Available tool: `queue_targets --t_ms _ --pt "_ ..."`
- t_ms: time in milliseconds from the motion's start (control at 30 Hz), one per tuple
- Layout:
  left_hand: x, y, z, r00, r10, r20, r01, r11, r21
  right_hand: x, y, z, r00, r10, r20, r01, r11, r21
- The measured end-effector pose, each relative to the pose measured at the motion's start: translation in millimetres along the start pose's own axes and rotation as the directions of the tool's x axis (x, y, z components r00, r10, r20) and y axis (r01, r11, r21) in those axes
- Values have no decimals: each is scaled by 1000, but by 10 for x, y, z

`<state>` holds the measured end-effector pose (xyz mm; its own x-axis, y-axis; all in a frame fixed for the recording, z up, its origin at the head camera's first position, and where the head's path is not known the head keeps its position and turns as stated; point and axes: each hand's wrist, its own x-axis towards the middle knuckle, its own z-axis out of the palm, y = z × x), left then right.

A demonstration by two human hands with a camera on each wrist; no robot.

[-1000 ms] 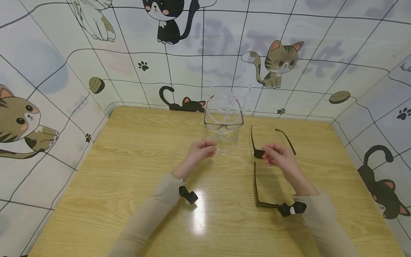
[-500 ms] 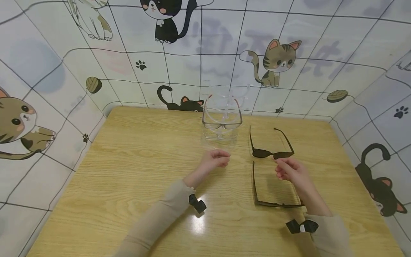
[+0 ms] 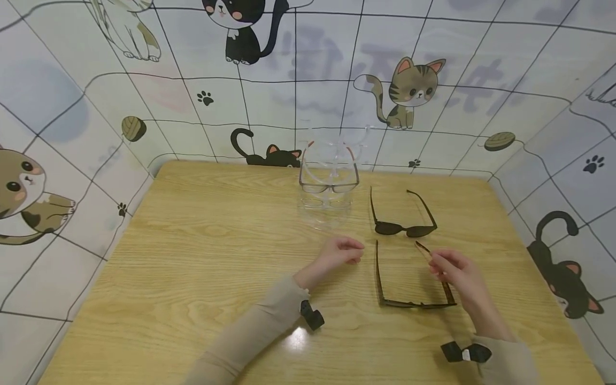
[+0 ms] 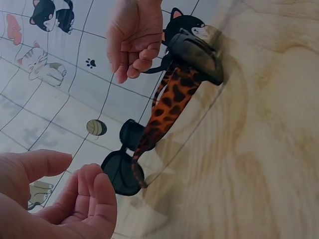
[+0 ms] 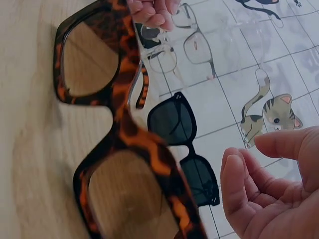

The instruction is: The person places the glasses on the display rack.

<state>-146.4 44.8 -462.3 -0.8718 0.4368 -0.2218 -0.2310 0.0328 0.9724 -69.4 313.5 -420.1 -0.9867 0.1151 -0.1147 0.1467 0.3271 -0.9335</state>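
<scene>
Tortoiseshell glasses (image 3: 414, 305) lie on the table with their arms spread toward the wall; in the right wrist view their brown lenses (image 5: 127, 189) fill the left side. My right hand (image 3: 457, 272) hovers over their right arm, fingers loosely bent, holding nothing; a gap between thumb and fingers shows in the right wrist view. My left hand (image 3: 339, 254) is just left of their left arm tip, thumb and fingers apart and nothing between them in the left wrist view. Black sunglasses (image 3: 404, 230) lie beyond, between the tortoiseshell pair and the wall.
A clear stand (image 3: 320, 222) near the back wall bears dark-framed glasses (image 3: 329, 188) and, lower down, thin-rimmed glasses (image 3: 326, 203). The wooden table (image 3: 192, 256) meets printed cat-pattern walls (image 3: 269, 101) at the back and sides.
Both hands have moved nearer the table's front and to the right, the left away from the stand, the right from the black sunglasses to the tortoiseshell pair. The view has shifted slightly.
</scene>
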Motion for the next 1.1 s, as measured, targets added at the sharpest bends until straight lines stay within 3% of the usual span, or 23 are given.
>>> queue_targets --t_ms 200,500,633,867,1100 --pt "16 -110 154 999 -18 33 15 998 69 -53 94 -88 999 9 -32 -10 1000 -15" --pt "-22 -186 301 998 -22 64 11 986 166 -98 249 -205 996 24 -81 -36 987 -155" --pt "-29 -163 325 995 -50 84 36 985 169 -101 306 -250 997 43 -58 -53 981 -185" --pt "-41 -102 361 988 -111 111 94 985 144 -116 384 -331 990 134 51 -113 948 -297" --pt "-52 -84 401 983 -153 100 140 982 125 -121 446 -372 976 194 95 -157 939 -306"
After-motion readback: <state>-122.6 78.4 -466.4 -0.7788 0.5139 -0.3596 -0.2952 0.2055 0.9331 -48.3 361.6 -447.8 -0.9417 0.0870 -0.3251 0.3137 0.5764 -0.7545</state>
